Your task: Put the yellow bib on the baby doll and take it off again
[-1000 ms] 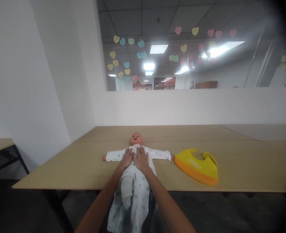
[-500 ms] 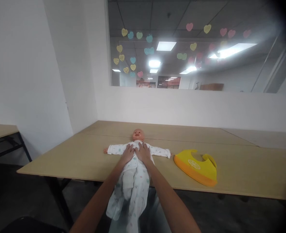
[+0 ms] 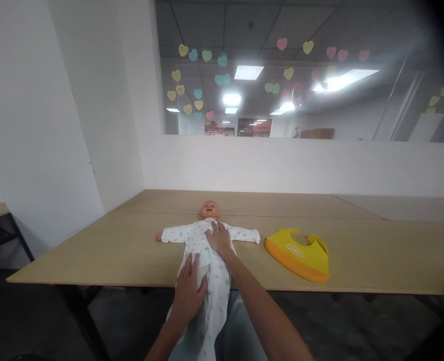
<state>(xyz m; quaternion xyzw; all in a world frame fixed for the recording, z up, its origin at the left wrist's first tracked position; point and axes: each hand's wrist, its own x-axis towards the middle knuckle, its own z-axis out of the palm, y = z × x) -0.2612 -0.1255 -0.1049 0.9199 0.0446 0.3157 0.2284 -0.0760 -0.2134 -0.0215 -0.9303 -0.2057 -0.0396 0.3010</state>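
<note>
The left hand (image 3: 187, 288) lies open and flat on the lower part of the white printed sleepsuit (image 3: 211, 273), fingers pointing away from the person, while the right hand (image 3: 218, 238) rests open on the chest. Neither hand is clamped. A half-second earlier the two sat side by side on the chest; now the left has slid down and they are well apart. The one baby doll (image 3: 209, 210) lies on its back at the middle of the desk (image 3: 94, 260), arms outstretched, its legs hanging past the near edge. One yellow bib (image 3: 297, 255) with an orange rim lies just beside the doll's outstretched sleeve, toward the person's right.
</note>
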